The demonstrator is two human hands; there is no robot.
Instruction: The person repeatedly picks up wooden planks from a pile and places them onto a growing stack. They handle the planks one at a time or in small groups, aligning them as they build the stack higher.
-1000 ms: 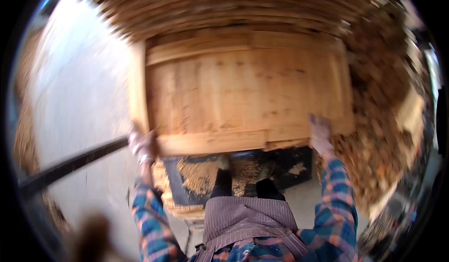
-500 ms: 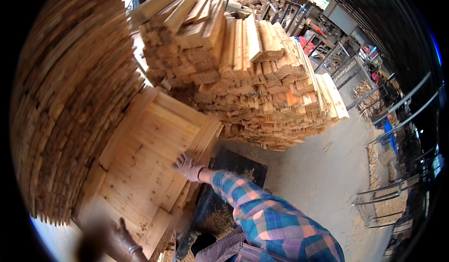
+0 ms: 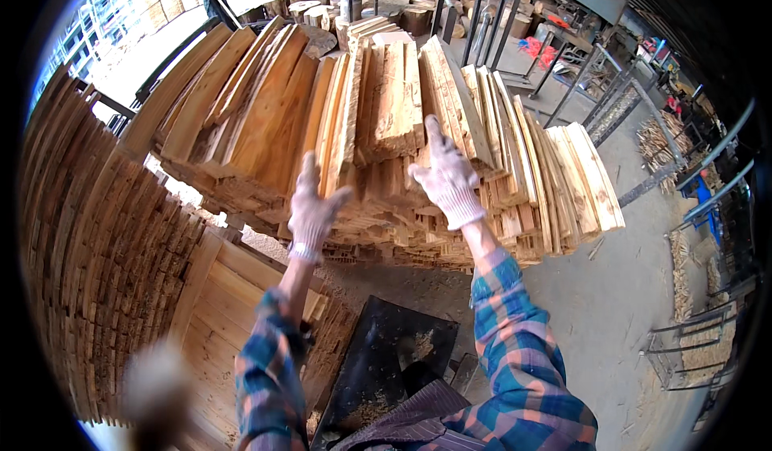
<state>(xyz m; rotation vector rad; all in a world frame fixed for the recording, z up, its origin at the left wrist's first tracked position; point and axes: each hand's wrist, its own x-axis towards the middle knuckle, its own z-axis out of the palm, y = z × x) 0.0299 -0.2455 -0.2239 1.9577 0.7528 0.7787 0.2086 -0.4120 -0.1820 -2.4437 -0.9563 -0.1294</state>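
Note:
Both my arms, in plaid sleeves and pale work gloves, reach forward over a tall stack of rough wooden boards [image 3: 273,105]. My left hand [image 3: 312,214] is open, thumb apart from the fingers, at the front of the stack. Farther right, my right hand [image 3: 447,173] is open too, its fingers pointing at the end of a short bundle of boards [image 3: 391,101] on top. The right fingertips overlap that bundle's right edge; whether they touch it I cannot tell. Neither hand holds anything.
A high wall of stacked boards [image 3: 96,242] rises at left, beside a lower pile of flat planks [image 3: 221,306]. A black, sawdust-strewn platform [image 3: 378,362] is below my arms. Metal racks [image 3: 691,338] stand at right on the concrete floor [image 3: 579,314]. Logs [image 3: 418,20] lie behind.
My view has swung toward the board stack. Both hands have left the flat plank pile at lower left and now extend over the stack's front.

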